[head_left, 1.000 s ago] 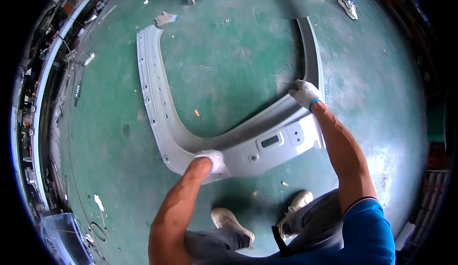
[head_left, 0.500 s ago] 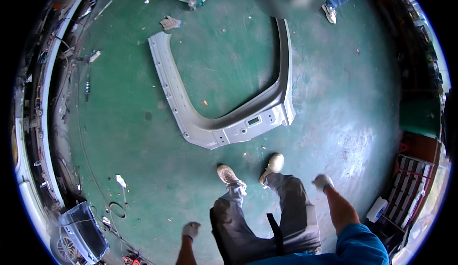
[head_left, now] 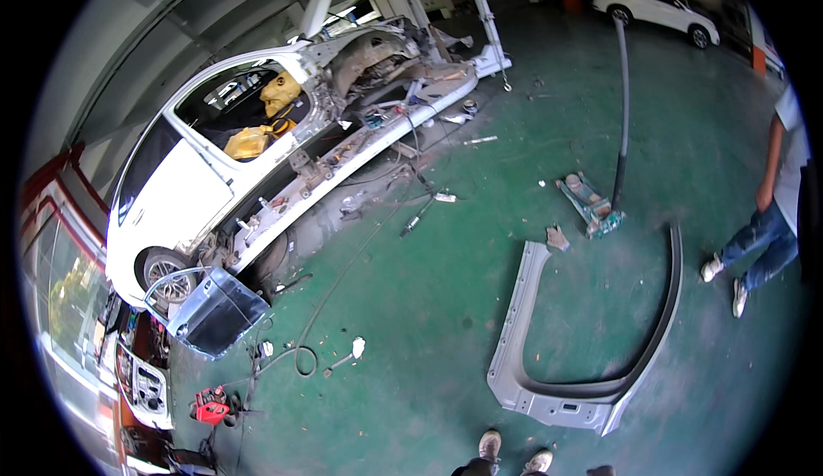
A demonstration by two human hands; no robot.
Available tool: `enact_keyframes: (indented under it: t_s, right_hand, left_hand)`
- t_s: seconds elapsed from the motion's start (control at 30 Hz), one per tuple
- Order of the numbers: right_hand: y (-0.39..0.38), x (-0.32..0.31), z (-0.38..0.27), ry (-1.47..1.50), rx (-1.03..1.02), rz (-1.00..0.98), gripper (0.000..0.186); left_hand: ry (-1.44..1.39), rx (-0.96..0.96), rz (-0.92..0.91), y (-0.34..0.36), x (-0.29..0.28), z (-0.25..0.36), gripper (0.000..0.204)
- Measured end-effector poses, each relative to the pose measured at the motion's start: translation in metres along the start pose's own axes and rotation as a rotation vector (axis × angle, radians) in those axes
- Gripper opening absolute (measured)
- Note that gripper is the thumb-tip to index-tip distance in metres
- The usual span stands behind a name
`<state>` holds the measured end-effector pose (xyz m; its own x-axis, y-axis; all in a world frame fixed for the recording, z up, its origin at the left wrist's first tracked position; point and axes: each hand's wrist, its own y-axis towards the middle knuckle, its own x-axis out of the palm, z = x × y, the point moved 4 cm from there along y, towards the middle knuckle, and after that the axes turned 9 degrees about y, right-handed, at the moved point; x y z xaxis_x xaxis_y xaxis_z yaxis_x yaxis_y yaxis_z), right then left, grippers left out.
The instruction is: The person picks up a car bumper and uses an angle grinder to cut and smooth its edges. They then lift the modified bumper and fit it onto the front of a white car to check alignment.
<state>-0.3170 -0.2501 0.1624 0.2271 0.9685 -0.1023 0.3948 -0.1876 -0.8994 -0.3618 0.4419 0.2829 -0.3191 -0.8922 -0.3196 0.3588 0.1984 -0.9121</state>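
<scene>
Neither of my hands shows in the head view. A grey U-shaped car body panel (head_left: 583, 400) lies flat on the green floor just ahead of my two shoes (head_left: 513, 450), which peek in at the lower edge. Nothing touches the panel. A dark curved trim strip (head_left: 671, 304) runs along its right arm.
A stripped white car (head_left: 257, 159) stands at the left with a removed door (head_left: 214, 309) leaning by it. A floor jack with a long handle (head_left: 591, 206) sits beyond the panel. Another person (head_left: 763, 227) stands at the right. Cables, small parts and a red tool (head_left: 208, 407) litter the floor at the left.
Both gloved hands gripped the panel a second ago, then let go and dropped out of view. The view has lifted from the floor to the whole workshop.
</scene>
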Motion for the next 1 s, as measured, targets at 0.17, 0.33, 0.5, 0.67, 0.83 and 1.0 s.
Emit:
enact_keyframes:
  t_s: [0.17,0.33,0.5,0.67,0.83,1.0]
  right_hand:
    - [-0.009,0.035,-0.202,-0.096,-0.207,0.03,0.014]
    - [-0.047,0.106,-0.301,-0.184,-0.268,0.048,0.016]
    - [-0.038,0.204,-0.297,-0.261,-0.146,0.038,0.024]
    - [-0.025,0.308,-0.259,-0.378,-0.002,-0.008,0.043]
    - [0.04,0.345,-0.258,-0.899,-0.193,-0.417,0.047]
    - [-0.054,0.392,-0.373,-0.404,-0.087,0.094,0.027]
  left_hand:
    - [-0.194,-0.091,-0.051,-0.001,0.015,-0.027,0.03]
    - [-0.302,-0.05,-0.076,0.041,-0.033,0.034,0.032]
    - [-0.374,-0.011,-0.112,0.095,-0.114,0.041,0.034]
    - [-0.518,0.144,0.047,0.151,-0.262,0.037,0.034]
    - [-0.512,0.221,0.216,0.158,-0.4,0.098,0.031]
    - [-0.641,0.198,0.158,0.188,-0.401,0.12,0.032]
